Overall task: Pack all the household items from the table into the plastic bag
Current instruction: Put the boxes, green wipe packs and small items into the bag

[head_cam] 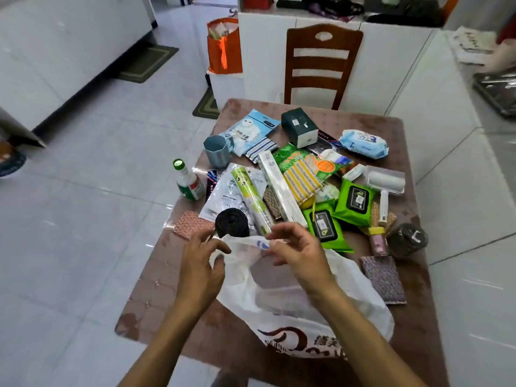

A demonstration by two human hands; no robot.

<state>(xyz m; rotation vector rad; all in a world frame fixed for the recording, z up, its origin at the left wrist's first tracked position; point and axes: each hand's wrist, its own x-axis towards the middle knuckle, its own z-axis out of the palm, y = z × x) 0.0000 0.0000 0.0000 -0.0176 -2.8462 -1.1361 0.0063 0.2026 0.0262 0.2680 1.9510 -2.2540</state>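
Note:
A white plastic bag point(293, 305) with dark print lies flat on the near part of the brown table point(396, 129). My left hand point(199, 269) and my right hand point(296, 252) both pinch the bag's upper edge and hold it between their fingers. Just beyond my hands lie a black roll point(231, 226), a green-and-white roll point(251, 196), a long white box point(280, 188), two green wipe packs point(354, 201) and a lint roller point(386, 181). Farther back sit a grey-blue cup point(216, 150), a bottle point(188, 181), a dark tissue box point(300, 127) and a blue wipe pack point(363, 143).
A wooden chair point(321, 65) stands at the table's far side against white cabinets. An orange bag point(224, 46) sits on a white block at the back left. Patterned scouring cloths point(384, 277) lie at the table's right and left edges. White tiled floor surrounds the table.

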